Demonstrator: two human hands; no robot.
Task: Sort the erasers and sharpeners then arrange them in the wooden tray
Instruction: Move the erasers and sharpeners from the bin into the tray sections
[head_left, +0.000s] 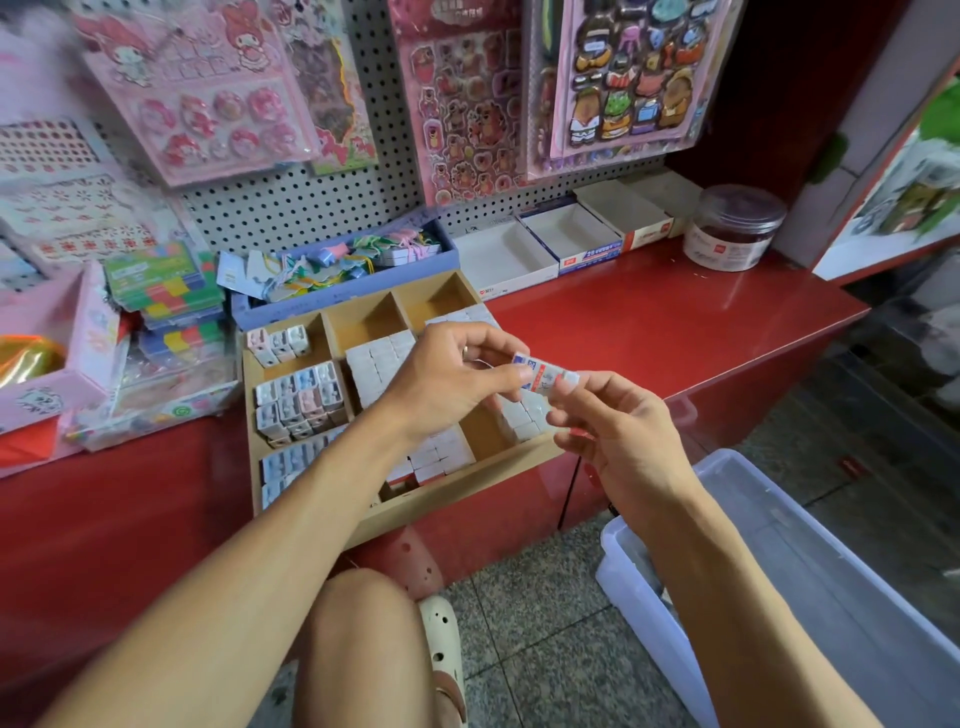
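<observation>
A wooden tray (363, 322) with several compartments lies on the red counter. Its left compartments hold pastel sharpeners (301, 395); the middle and right ones hold rows of white erasers (379, 358). Above the tray, both hands hold one small wrapped eraser (540, 375) with blue and red print. My left hand (452, 379) pinches its left end between thumb and fingers. My right hand (618, 421) pinches its right end. Two back compartments of the tray show bare wood.
Empty white cardboard boxes (519, 249) and a round plastic jar (732, 228) stand at the counter's back right. A lilac box of trinkets (343, 260) sits behind the tray. A clear plastic bin (779, 561) stands on the floor at right. Sticker sheets hang on the pegboard.
</observation>
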